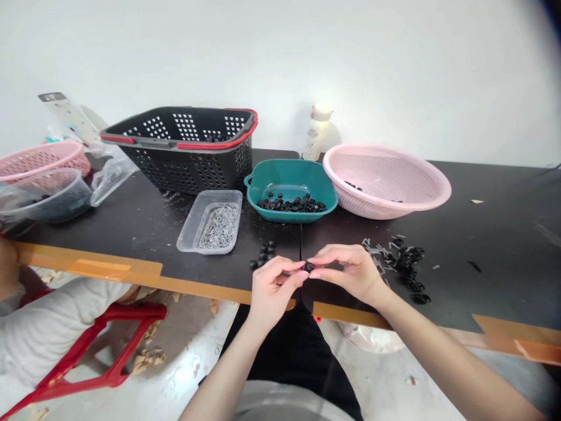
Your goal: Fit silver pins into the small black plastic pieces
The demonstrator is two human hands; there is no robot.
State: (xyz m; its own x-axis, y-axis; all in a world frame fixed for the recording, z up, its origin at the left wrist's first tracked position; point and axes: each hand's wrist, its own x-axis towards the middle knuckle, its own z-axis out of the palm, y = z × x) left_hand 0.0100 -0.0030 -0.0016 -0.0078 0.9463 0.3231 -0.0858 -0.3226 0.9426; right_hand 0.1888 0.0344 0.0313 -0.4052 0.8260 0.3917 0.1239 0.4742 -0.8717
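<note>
Between the fingertips of both hands is a small round black plastic part (308,267), held above the table's front edge. My left hand (277,286) pinches it from the left, thumb and index finger closed on it. From the right, my right hand (348,270) grips the same part between thumb and fingertips. Several black round caps (263,255) lie just beyond my left hand. To the right of my right hand lie a pile of black round parts (409,266) and scattered metal pins (377,251).
A clear tray of metal pins (186,237), a teal basin (258,174) with black parts, and a pink colander (421,181) stand behind my hands. Farther back are a black basket (184,169) and a white bottle (318,131). A person sits at left on a red stool (118,359).
</note>
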